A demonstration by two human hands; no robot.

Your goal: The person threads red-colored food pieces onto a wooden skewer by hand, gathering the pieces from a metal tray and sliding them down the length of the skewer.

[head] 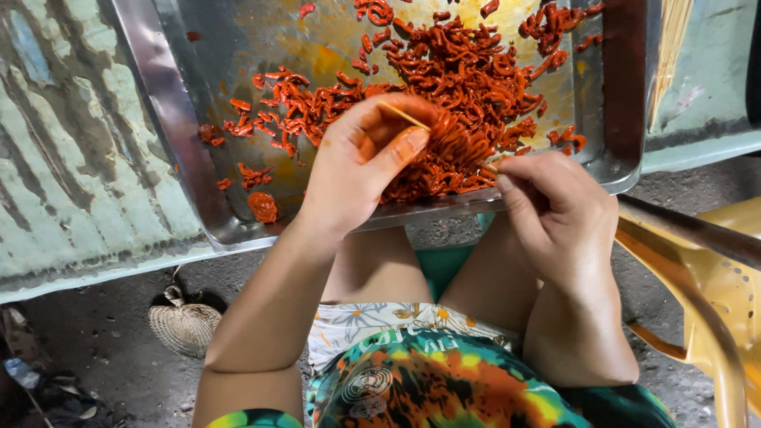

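Pinching a thin bamboo skewer point(406, 117), the left hand point(361, 162) grips its far-left tip between thumb and fingers. Right hand point(555, 210) clenches the near-right end. Skewer's long axis: upper left to lower right, over the near edge of the steel tray point(170, 119). Red marinated meat strips point(452, 147) bunched along its middle. More strips point(468, 63) scattered beyond. Spare skewers point(670, 47), far right.

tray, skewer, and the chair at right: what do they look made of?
Tray: metal, likely stainless steel or aluminium; silvery, reflective rim, smeared with orange sauce.
Skewer: probably bamboo or wood; thin, pale, matte stick held by the left hand and right hand.
Chair: looks like moulded plastic; glossy yellow, smooth curved edges.
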